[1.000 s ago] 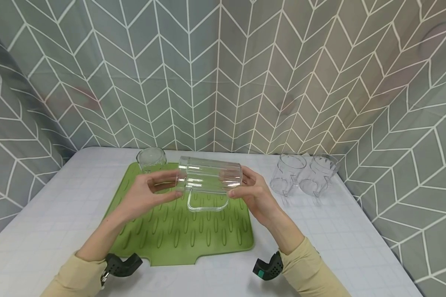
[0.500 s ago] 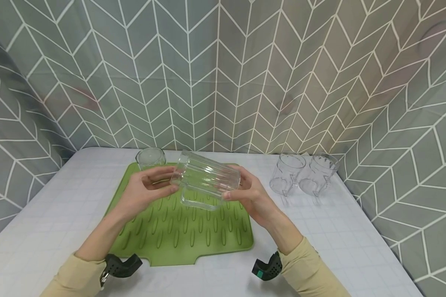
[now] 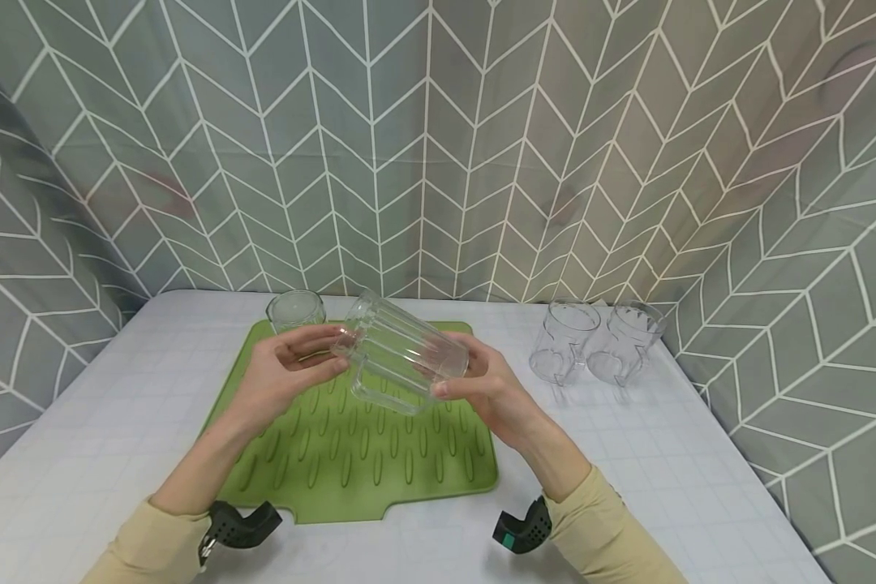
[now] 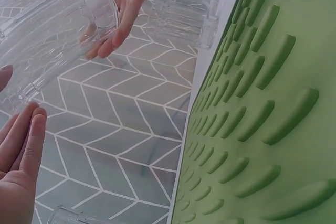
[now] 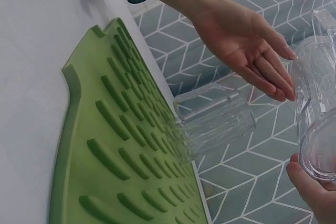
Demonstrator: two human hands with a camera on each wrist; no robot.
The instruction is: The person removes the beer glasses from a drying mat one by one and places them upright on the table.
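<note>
A clear glass mug (image 3: 401,349) is held in the air over the green drying mat (image 3: 365,462), tilted with its left end higher and its handle hanging toward the person. My right hand (image 3: 492,389) grips the lower right end, thumb in front and fingers behind. At the other end, my left hand (image 3: 285,369) holds the edge between thumb and fingertips. The right wrist view shows the left hand (image 5: 241,45) with fairly straight fingers at the mug (image 5: 317,103). In the left wrist view the right hand (image 4: 128,3) shows partly through the glass.
Another glass mug (image 3: 296,312) stands on the mat's back left corner, partly behind the left hand. Two more mugs, one (image 3: 564,342) beside the other (image 3: 624,345), stand on the white table (image 3: 628,454) at the right. A patterned curtain (image 3: 423,162) hangs behind.
The mug has gone from nearly level to tilted, its left end rising and its right end dipping. Both hands have shifted slightly left with it.
</note>
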